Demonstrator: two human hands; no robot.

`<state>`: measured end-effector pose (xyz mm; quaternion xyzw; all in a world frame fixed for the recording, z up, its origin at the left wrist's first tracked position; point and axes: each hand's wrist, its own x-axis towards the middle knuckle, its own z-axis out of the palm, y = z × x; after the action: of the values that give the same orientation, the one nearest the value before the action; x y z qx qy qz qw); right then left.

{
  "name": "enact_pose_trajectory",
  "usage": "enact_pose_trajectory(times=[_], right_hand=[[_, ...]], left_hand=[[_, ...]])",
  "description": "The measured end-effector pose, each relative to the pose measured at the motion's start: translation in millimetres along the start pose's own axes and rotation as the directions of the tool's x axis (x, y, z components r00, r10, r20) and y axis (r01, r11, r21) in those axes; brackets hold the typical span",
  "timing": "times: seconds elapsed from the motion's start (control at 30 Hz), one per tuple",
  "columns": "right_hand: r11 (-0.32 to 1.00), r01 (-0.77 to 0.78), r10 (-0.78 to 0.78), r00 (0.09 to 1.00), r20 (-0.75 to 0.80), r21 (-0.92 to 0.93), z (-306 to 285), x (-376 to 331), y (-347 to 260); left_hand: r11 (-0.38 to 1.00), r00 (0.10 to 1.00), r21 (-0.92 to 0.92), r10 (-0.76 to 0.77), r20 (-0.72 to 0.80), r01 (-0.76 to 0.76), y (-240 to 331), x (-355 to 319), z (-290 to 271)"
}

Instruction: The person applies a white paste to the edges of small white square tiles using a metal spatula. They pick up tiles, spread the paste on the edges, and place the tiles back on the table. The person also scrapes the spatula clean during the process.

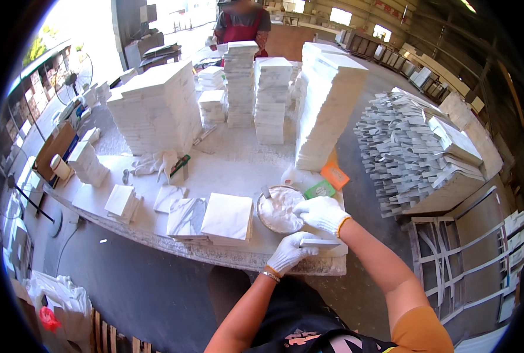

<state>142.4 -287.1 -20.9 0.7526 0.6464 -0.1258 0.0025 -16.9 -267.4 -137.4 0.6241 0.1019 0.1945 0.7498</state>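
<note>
My left hand [293, 252], in a white knit glove, grips a thin pale stone tile [321, 242] near the table's front edge. My right hand [325, 214], gloved the same way, reaches to the right side of a round bowl [258, 215] with its fingers curled. Whatever those fingers hold, if anything, is hidden. White paste [278, 210] fills the bowl, and a small spatula-like tool [266, 192] leans at its back left rim. Left of the bowl lie a stack of white square tiles [228, 216] and a grey-veined tile [186, 216].
Tall stacks of white tiles [326, 100] stand across the back of the table [232, 159]. A green packet [320, 189] and an orange packet [335, 175] lie beyond my right hand. Grey stone strips [400, 147] are piled at right. A person in a red apron [242, 32] stands behind.
</note>
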Motion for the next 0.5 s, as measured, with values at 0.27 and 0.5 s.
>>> enact_pose_trajectory(times=[0.27,0.5], right_hand=[[0.928,-0.065,0.168,0.952,-0.255,0.368,-18,-31,29],[0.933,-0.221,0.324,0.86,-0.394,0.285,-5,-67,104]], left_hand=[[0.998,0.999,-0.047,-0.037,-0.012,0.036,6,-5,-3],[0.999,0.998,0.038,-0.025,0.052,0.023,11,-1,-4]])
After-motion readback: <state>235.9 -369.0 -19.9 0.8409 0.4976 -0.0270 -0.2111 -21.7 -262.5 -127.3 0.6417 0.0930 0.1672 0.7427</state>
